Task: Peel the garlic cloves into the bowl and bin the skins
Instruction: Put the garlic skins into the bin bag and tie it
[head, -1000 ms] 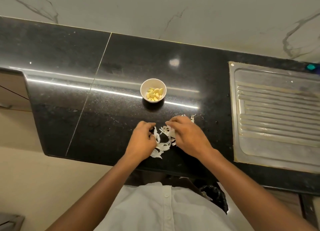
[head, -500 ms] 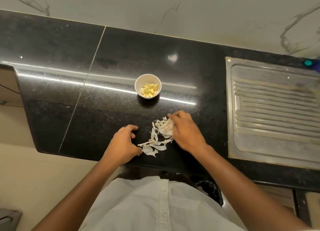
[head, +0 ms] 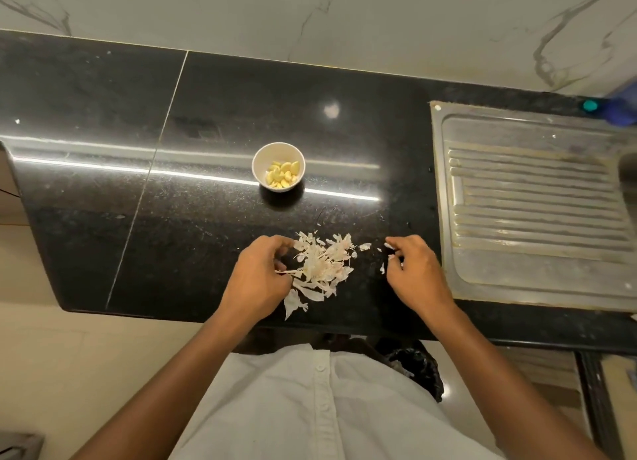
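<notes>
A small white bowl point(head: 258, 163) holding several peeled yellow garlic cloves point(head: 282, 177) stands on the black counter. Nearer to me lies a loose pile of papery garlic skins point(head: 324, 265). My left hand point(head: 256, 282) is cupped against the pile's left edge, its fingertips touching the skins without gripping them. To the right of the pile and apart from it, my right hand point(head: 415, 273) has curled fingers that pinch small stray skin bits point(head: 390, 246). A bin with a black bag point(head: 420, 368) shows below the counter edge, partly hidden by my shirt.
A steel sink drainboard point(head: 537, 211) is set into the counter just right of my right hand. The counter's front edge point(head: 172, 316) runs close below the pile. A marble wall point(head: 310, 18) backs the counter.
My right hand has left the pile and moved right to the stray bits. My left hand has come in against the pile's left side. The skins now lie more gathered.
</notes>
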### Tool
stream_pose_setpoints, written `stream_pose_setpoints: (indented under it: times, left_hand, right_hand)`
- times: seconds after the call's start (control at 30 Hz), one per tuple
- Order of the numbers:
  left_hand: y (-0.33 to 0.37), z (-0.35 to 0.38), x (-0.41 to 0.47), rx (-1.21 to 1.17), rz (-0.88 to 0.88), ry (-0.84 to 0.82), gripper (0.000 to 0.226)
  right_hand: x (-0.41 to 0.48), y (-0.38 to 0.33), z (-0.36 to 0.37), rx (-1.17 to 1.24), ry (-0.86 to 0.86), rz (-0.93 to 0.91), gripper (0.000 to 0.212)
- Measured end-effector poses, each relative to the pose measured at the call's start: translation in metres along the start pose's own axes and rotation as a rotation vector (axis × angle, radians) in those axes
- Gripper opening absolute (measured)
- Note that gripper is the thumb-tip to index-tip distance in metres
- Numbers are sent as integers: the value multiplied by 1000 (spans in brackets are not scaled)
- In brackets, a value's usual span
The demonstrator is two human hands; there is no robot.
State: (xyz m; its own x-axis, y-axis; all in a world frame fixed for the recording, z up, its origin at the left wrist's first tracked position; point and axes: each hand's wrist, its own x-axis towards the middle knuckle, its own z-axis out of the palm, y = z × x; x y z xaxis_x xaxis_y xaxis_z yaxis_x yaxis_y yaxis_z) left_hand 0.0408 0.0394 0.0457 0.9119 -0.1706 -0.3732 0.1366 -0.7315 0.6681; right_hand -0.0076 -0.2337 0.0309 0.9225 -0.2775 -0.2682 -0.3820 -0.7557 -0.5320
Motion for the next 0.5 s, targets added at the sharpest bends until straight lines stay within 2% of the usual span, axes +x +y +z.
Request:
stream_pose_setpoints:
  times: [0.1,0.23,0.4,0.47,0.5]
  left_hand:
    - [-11,-9,-3,118,-33,-30,94]
    - [-19,-3,-6,240,-134,-204,131]
    - [-11,14,-3,333,-35,-179,131]
    - [-5,15,4,337,13,-198,127]
    - [-3,14,7,338,36,-204,124]
  right_hand:
    - [-5,-8,9,45,-35,-3,41]
    - [-8,-32,19,93,-258,-141,50]
    - [-1,-46,17,-98,-330,-199,108]
    - [1,-53,23,-194,-348,-234,120]
    - [2,-58,27,-219,-347,-247,119]
